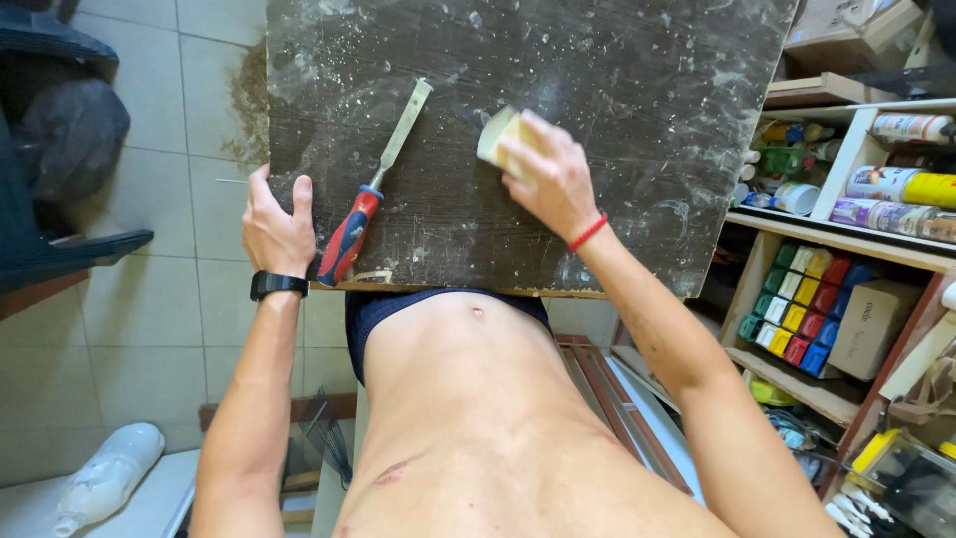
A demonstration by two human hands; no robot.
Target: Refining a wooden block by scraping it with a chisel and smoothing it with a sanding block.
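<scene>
A dark wooden board, smeared with pale dust and scratches, lies flat in front of me. My right hand presses a small pale sanding block onto its surface near the middle. My left hand grips the board's left edge close to the near corner. A chisel with a red and blue handle and a flat steel blade lies on the board, just to the right of my left hand.
Tiled floor with sawdust lies to the left, beside a dark chair. Shelves at the right hold spray cans, tubes, coloured small boxes and a cardboard box. A white bottle lies at the lower left.
</scene>
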